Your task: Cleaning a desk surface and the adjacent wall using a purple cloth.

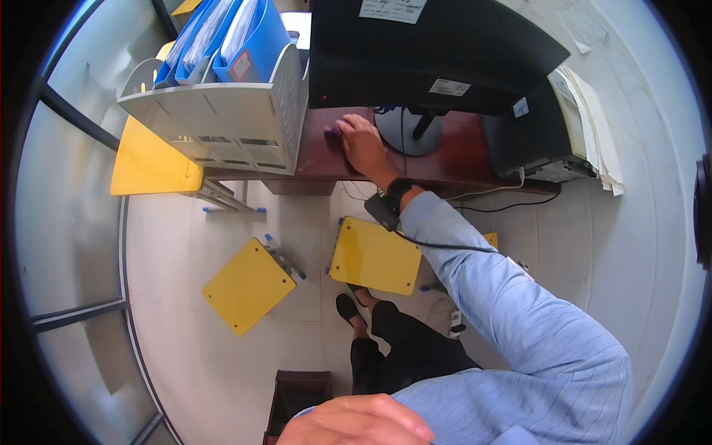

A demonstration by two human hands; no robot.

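My right hand (362,146) reaches across the dark red wooden desk (322,156), its fingers closed over a bunched purple cloth (332,130). Only a small part of that cloth shows beside the fingertips. A black strap with a small device (384,210) sits around the right wrist, and a cable runs from it up the sleeve. Just right of the hand stands the round base (396,136) of a black monitor (434,61), seen from behind. Close to the camera, at the bottom edge, is my left hand (356,423); its inner side is hidden.
A grey file rack (222,122) with blue folders (250,50) stands left on the desk. At the right sits a black machine (523,133) with papers (589,122) on it. Yellow stools (250,286) stand on the floor, one (375,256) by my feet. A power strip (456,321) lies nearby.
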